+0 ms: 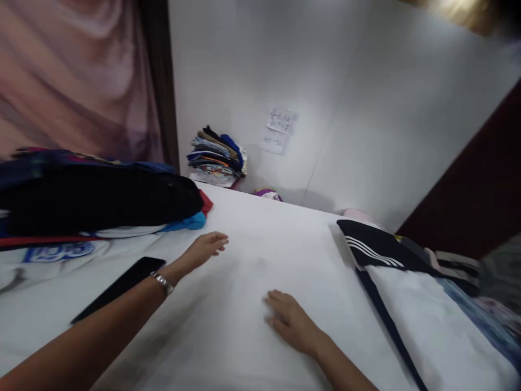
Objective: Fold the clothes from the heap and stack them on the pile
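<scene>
My left hand hovers over the white tabletop, fingers extended and a bit curved, with nothing in it. A silver watch or bracelet circles that wrist. Beyond it to the left lies a pile of clothes, topped by a black garment with a light blue piece poking out. A flat black object is partly hidden behind my left forearm. Lower and to the right, my right hand is above the tabletop too, slightly blurred, fingers apart and holding nothing.
On the right lie stacked clothes: a dark garment with white stripes and a white garment. A folded clothes stack stands past the table's far edge, against the wall. Paper notes hang there. A pinkish curtain hangs at left.
</scene>
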`<state>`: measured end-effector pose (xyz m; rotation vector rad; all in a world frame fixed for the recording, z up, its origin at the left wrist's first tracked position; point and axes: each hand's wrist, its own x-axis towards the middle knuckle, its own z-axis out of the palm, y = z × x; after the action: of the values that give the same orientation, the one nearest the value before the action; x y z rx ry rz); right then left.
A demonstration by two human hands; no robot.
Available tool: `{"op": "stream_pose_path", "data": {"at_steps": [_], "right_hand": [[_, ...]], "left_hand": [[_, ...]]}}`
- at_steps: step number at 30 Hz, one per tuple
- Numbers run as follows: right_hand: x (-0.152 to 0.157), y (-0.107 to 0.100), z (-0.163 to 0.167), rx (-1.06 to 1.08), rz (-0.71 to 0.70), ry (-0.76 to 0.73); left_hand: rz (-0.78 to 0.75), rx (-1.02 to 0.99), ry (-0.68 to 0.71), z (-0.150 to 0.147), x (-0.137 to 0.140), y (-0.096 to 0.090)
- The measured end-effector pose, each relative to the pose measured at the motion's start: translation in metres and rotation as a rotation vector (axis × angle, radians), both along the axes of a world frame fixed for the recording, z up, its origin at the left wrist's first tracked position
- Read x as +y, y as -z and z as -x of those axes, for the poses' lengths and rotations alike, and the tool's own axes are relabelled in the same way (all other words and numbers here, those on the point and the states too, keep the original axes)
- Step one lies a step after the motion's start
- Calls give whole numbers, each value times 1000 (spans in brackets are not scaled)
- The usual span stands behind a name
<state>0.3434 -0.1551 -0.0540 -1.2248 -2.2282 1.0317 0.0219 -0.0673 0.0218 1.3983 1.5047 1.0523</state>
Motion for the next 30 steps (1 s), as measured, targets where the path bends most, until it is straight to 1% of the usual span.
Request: {"op": "stream_pose_path", "data": {"at_steps": [2, 4, 6, 8, 11, 13, 15, 18, 20, 22, 24, 26, 28, 30], "right_hand": [[2, 10, 8, 39, 4, 23], [4, 20, 12, 67, -20, 55], [5, 30, 14, 74, -46, 86], [5, 38, 15, 71, -59, 113], [10, 51, 14, 85, -62, 142], [17, 62, 12, 96, -60, 164], [25, 75, 11, 91, -52, 181], [32, 95, 9, 78, -61, 214], [33, 106, 7, 82, -118, 235], [32, 115, 5, 72, -214, 230], [32, 122, 1, 48, -338, 201], [33, 127, -3, 21, -487, 162], [35, 131, -6, -5, -641, 110], [36, 133, -7, -26, -754, 74]], "left_hand": [[-137, 207, -125, 36, 9, -12], [-287, 513, -256, 71, 16, -25], [-391, 803, -366, 102, 21, -39], [-416, 1001, -467, 130, 26, -48], [-324, 1146, -601, 166, 34, -49], [-224, 1180, -638, 184, 39, -43], [-165, 1186, -616, 198, 44, -35], [-184, 1157, -565, 210, 49, -27], [-195, 1115, -559, 213, 51, -27], [-174, 1079, -580, 213, 53, -32], [-138, 1063, -624, 214, 56, -45], [-111, 966, -730, 215, 60, -65], [-115, 824, -848, 215, 65, -93], [-195, 704, -928, 211, 71, -127]]}}
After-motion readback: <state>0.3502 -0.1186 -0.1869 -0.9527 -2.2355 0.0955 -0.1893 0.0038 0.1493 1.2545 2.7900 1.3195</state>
